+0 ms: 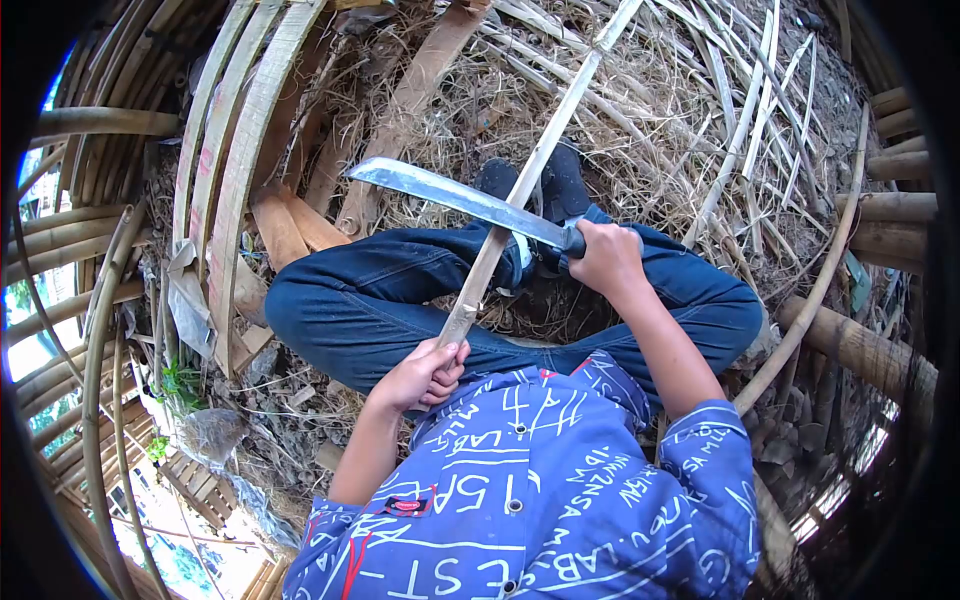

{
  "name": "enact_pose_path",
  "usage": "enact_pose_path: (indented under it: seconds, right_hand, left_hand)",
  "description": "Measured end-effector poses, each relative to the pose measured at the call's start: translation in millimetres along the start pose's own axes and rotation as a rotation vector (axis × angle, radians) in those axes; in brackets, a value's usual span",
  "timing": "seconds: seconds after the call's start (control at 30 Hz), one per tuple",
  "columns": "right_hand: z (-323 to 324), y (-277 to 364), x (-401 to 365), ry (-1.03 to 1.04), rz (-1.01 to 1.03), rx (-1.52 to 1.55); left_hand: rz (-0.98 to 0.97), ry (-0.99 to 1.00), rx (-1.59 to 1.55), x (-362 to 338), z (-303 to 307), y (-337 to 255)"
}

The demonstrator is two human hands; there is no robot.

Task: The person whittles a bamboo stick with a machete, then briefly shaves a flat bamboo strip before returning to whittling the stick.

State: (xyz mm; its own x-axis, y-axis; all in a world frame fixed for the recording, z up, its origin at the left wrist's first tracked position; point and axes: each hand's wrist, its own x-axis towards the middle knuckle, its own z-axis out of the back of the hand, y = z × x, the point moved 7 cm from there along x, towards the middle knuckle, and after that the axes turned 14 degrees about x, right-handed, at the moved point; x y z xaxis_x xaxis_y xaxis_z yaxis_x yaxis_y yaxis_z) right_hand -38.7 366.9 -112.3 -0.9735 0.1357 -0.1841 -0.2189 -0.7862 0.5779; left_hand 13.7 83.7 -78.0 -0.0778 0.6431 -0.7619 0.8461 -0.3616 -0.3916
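My left hand [421,376] is closed around the lower end of a long split bamboo strip [535,165], close to my belly. The strip slants up and away to the right, past the top edge of the view. In my right hand [607,259] is the dark handle of a machete [455,196]. Its long blade points left and lies across the strip, seemingly touching it, above my crossed legs. A small raised sliver shows on the strip between the blade and my left hand.
Shavings [450,130] cover the ground ahead. Flat wooden boards [255,150] lean at the left, and thin bamboo strips [750,110] lie at the upper right. Bamboo pole fencing [70,235] stands left; a thick bamboo pole [860,345] lies right. Plastic scraps [212,432] sit at the lower left.
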Motion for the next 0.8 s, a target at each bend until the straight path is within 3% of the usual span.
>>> enact_pose_path:
  seconds: [0.27, 0.37, 0.5, 0.57, 0.7, 0.8]
  right_hand:
    - [43.0, -82.1, 62.9, -0.078, -0.27, -0.19]
    - [82.3, -138.0, 78.0, -0.17, -0.514, -0.175]
    - [105.2, -127.6, 77.8, -0.038, -0.413, -0.377]
    - [95.4, -132.1, 74.2, -0.069, -0.396, -0.37]
    - [76.0, -97.6, 40.4, -0.193, -0.354, -0.008]
    - [53.5, -65.1, 21.7, -0.134, -0.327, 0.104]
  left_hand:
    - [0.073, -0.047, 0.117, -26.2, -1.6, 27.6]
    - [0.083, -0.068, 0.171, -52.3, 1.2, 40.6]
    - [0.111, -0.033, 0.171, -53.7, 10.9, 45.0]
    - [0.127, -0.031, 0.147, -47.6, 11.6, 41.8]
    - [0.087, -0.075, 0.173, -45.1, 7.8, 21.4]
    - [0.06, -0.165, 0.236, -39.2, 10.4, 13.5]
